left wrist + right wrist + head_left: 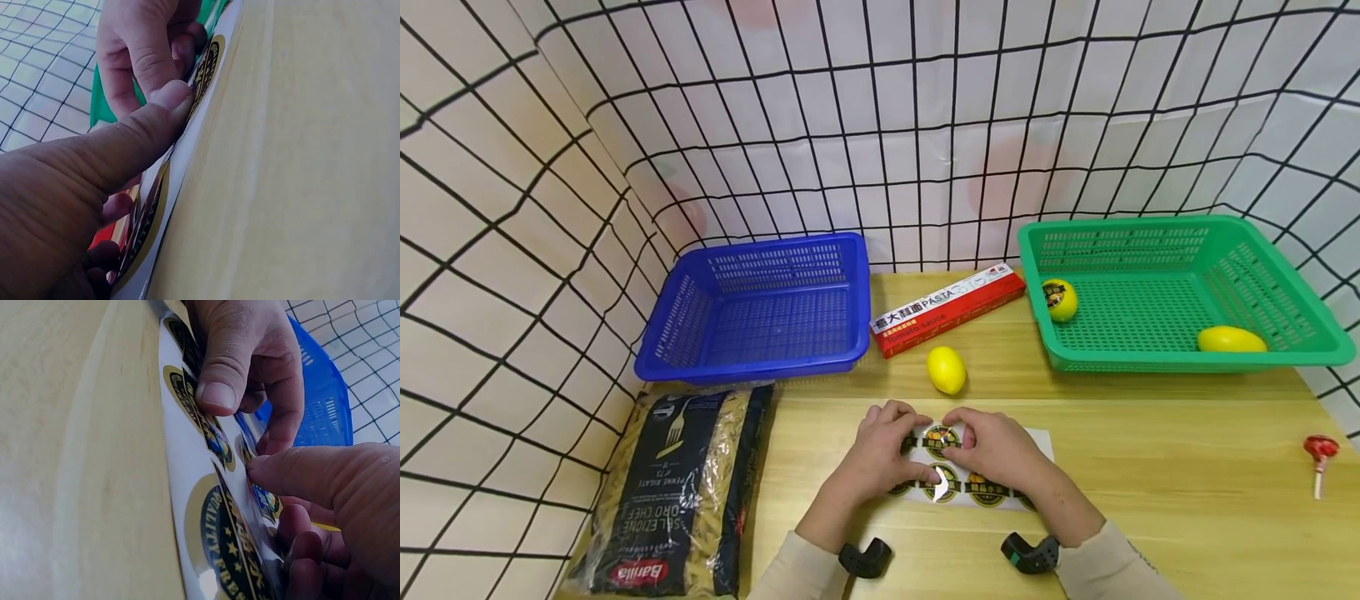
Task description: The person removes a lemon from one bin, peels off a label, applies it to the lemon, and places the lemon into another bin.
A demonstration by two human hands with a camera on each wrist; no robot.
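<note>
A white sheet of round black-and-gold stickers (1040,442) lies on the table in front of me. My left hand (880,450) grips it from the left, thumb on the printed face and index finger at the far edge. From the other side my right hand (996,446) holds it, thumb and index finger around one sticker (942,440) in the far row. Close-up, the left thumb (219,394) presses over a sticker, and the right thumb (265,472) touches another. Beyond the hands sits a yellow lemon (946,370).
A blue basket (752,367) stands back left, a green basket (1150,360) back right with a stickered yellow fruit (1060,300) and a yellow mango-like fruit (1231,339). Between them lies a red pasta box (951,308). A penne bag (677,492) lies left, a lollipop (1320,454) right.
</note>
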